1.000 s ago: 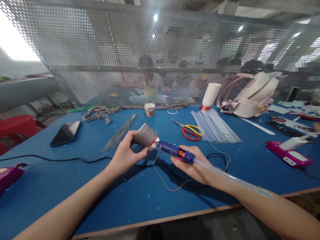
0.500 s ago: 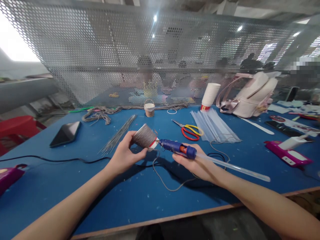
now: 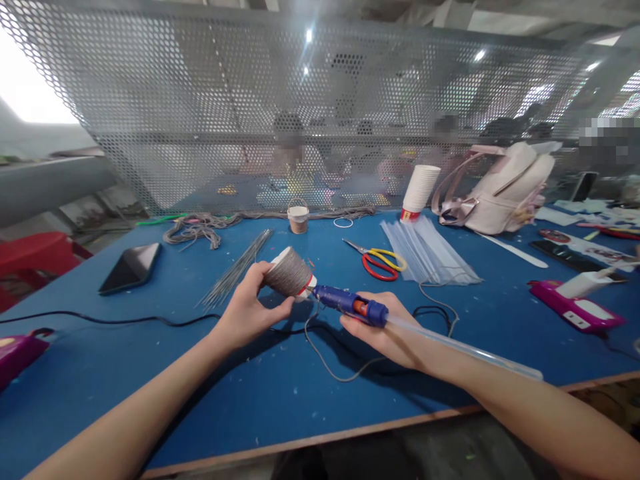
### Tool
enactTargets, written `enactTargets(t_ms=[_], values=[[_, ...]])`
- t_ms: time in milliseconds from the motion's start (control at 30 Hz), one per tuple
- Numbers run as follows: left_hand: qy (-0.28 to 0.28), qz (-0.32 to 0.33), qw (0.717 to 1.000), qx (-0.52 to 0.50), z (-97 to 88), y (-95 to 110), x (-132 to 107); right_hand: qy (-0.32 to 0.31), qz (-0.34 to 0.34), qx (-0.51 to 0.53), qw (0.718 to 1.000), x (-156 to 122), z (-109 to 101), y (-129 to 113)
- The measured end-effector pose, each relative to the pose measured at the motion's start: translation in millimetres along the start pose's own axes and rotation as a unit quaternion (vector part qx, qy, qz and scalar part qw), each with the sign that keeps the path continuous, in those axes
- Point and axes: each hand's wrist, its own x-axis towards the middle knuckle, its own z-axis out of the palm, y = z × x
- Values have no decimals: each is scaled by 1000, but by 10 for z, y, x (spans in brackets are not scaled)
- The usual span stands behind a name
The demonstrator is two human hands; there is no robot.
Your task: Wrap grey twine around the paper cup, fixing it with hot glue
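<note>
Well, cord-wrapped cup (image 3: pixel 290 273) sat left of scissors (image 3: pixel 367 253), gripped in left hand (image 3: pixel 253 301); right hand (image 3: pixel 387 337) held glue gun (image 3: pixel 343 301), nozzle (image 3: pixel 313 290) at red band (image 3: pixel 305 287). Steady cup, slow even squeeze seemed wise.

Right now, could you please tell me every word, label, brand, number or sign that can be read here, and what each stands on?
There is no readable text.
Stack of paper cups: a small yellowish mark on the red band, too small to read.
Cord-wrapped cup: no lettering can be made out on its red part.
Blue glue gun: no legible brand or number.
</note>
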Motion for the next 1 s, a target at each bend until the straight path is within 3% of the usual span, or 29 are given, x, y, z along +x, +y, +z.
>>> enactTargets(t_ms=[400,633,1000], values=[[-29,2,999,-17,-48,42,21,-3,37,64,997,11,-50,4],[-40,-4,998,-48,-47,8,16,-38,104,126,986,18,-83,23],[-39,-5,998,-55,-56,32,22,-40,94,118,988,12,-94,44]])
